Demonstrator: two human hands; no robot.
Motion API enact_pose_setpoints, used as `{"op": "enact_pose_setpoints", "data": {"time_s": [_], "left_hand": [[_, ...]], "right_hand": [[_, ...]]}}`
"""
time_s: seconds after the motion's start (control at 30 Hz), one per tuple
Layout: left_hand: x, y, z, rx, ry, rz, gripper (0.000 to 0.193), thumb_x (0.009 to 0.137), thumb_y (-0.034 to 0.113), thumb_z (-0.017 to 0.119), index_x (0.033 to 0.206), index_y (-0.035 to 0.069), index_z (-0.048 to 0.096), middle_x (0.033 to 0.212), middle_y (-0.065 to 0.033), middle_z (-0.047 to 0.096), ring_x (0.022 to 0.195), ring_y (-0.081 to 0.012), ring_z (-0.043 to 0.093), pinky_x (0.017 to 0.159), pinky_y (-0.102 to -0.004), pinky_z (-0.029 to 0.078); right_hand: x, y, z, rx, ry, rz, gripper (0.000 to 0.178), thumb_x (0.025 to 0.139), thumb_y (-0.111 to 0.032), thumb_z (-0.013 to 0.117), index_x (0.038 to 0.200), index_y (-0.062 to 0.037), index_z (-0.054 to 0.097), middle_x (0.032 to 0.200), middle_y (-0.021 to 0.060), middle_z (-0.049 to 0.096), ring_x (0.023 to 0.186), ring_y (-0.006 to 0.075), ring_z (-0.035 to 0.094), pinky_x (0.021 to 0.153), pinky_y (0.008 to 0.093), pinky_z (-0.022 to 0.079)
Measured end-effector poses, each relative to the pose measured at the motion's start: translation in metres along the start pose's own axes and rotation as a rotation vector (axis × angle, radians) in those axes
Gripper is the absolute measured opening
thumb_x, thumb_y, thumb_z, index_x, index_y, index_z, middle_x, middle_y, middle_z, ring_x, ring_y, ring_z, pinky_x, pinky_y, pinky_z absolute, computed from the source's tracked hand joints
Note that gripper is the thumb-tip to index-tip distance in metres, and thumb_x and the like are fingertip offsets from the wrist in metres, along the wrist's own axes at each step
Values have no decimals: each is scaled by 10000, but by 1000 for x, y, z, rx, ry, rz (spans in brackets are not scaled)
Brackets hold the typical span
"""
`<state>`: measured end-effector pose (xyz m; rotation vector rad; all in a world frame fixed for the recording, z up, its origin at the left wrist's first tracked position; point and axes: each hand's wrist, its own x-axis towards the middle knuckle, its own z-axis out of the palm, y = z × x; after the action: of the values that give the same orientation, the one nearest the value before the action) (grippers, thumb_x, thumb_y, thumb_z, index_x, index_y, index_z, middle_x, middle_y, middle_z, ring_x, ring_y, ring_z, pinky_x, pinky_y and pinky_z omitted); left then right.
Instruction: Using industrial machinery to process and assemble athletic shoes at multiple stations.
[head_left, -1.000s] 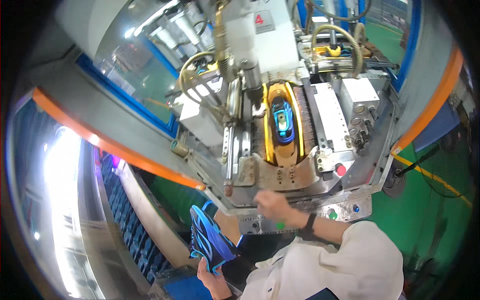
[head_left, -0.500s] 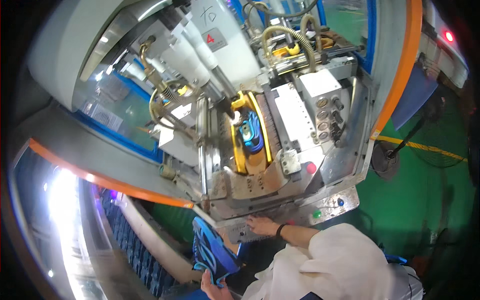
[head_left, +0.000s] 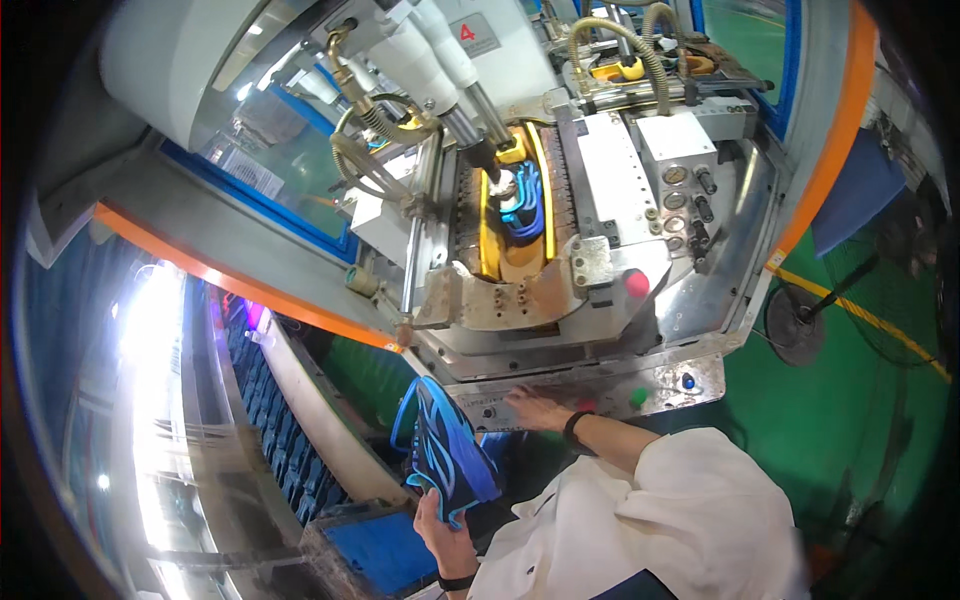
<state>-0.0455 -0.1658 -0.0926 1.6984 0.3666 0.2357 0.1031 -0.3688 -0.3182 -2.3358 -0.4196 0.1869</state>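
Observation:
My left hand (head_left: 440,525) is closed on the lower edge of a blue and black shoe upper (head_left: 448,440), which it holds upright beside the machine's front. My right hand (head_left: 537,411) lies on the metal front panel (head_left: 660,388), fingers stretched out, left of a red and a green button (head_left: 638,397); it holds nothing that I can see. Inside the machine a second blue shoe upper (head_left: 527,212) sits between yellow side pads (head_left: 549,195), under a press rod (head_left: 478,150). In front of it stands a rusty curved metal plate (head_left: 510,303).
Gauges and knobs (head_left: 676,202) line the machine's right side, with a red button (head_left: 636,283) below. To the left run a blue ridged conveyor (head_left: 290,420) and a blue-topped stand (head_left: 375,550). A floor fan (head_left: 795,315) stands right on the green floor.
The view has shifted, so the machine sits higher in it. The curved metal plate before the clamped upper appears swung up. Both hands keep their places, the left still gripping its shoe upper.

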Motion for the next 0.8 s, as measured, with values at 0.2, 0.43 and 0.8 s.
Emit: {"op": "enact_pose_setpoints", "data": {"time_s": [0.2, 0.43, 0.8], "left_hand": [[-29, 13, -19, 822, -232, 670, 487, 812, -53, 508, 1297, -89, 473, 1153, -248, 556, 1063, -383, 535, 1015, -458, 378], [14, -4, -8, 810, -447, 1005, 545, 838, 56, 579, 1345, -80, 428, 1044, -257, 580, 965, -394, 534, 997, -459, 367], [1, 32, 94, 567, -933, 1005, 596, 836, 106, 612, 1367, -73, 406, 993, -254, 586, 913, -391, 534, 969, -448, 375]], "right_hand": [[3, -52, -30, 805, 222, -240, 533, 938, -398, 556, 1345, -59, 501, 1126, 181, 645, 1005, 329, 639, 897, 426, 507], [-96, -147, -154, 1397, 288, -484, 1223, 752, -558, 759, 1539, -130, -74, 1516, 148, 227, 1375, 257, 290, 1128, 386, 278], [-202, -149, -246, 1349, 665, -441, 1249, 753, -595, 739, 1532, -113, -110, 1557, 155, 107, 1396, 237, 231, 1148, 365, 215]]}}
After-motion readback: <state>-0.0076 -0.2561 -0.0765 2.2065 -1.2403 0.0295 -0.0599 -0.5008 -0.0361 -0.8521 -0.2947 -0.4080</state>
